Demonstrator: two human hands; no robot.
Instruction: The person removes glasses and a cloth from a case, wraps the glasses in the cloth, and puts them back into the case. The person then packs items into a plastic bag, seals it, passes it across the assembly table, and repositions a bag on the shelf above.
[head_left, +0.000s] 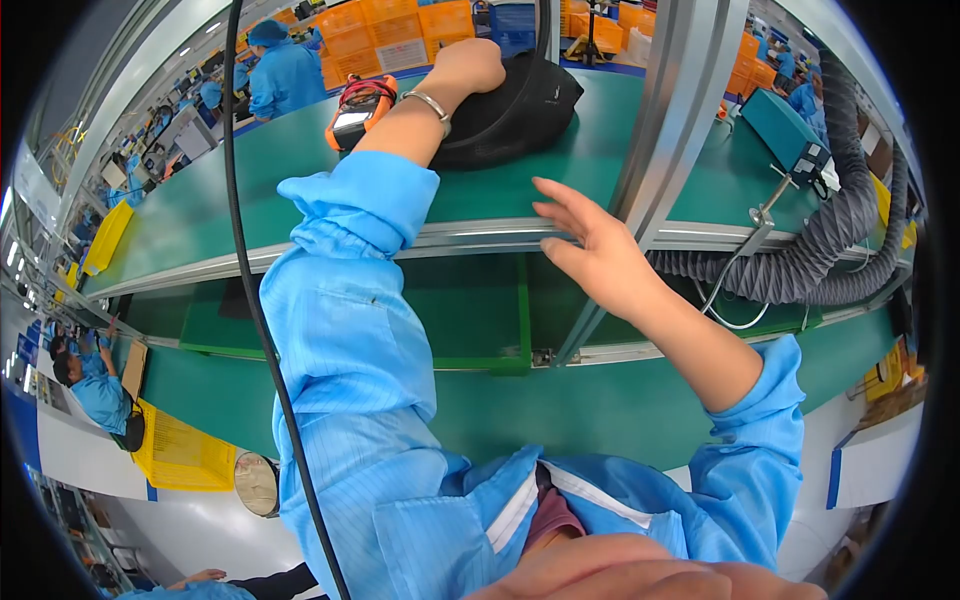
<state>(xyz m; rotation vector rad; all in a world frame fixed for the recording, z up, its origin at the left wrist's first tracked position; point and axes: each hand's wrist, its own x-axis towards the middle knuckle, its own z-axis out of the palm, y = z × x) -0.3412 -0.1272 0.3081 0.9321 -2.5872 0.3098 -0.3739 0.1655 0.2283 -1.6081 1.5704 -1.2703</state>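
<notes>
My left hand (pixel 470 66) reaches over the upper green shelf (pixel 480 200) to a black soft bag or cap-like item (pixel 515 112). Its fingers are hidden behind the back of the hand, at the item's upper left edge. An orange and grey meter (pixel 360 112) with red leads lies left of my left wrist, which wears a bracelet. My right hand (pixel 592 245) hangs in front of the shelf's metal rail, left of the upright post, with its fingers apart and nothing in them.
An aluminium post (pixel 680 110) rises right of centre. Beyond it are a teal box (pixel 785 130) and grey ribbed hoses (pixel 820 245). A black cable (pixel 245 240) hangs at the left. A yellow crate (pixel 180 447) and several people in blue are farther off.
</notes>
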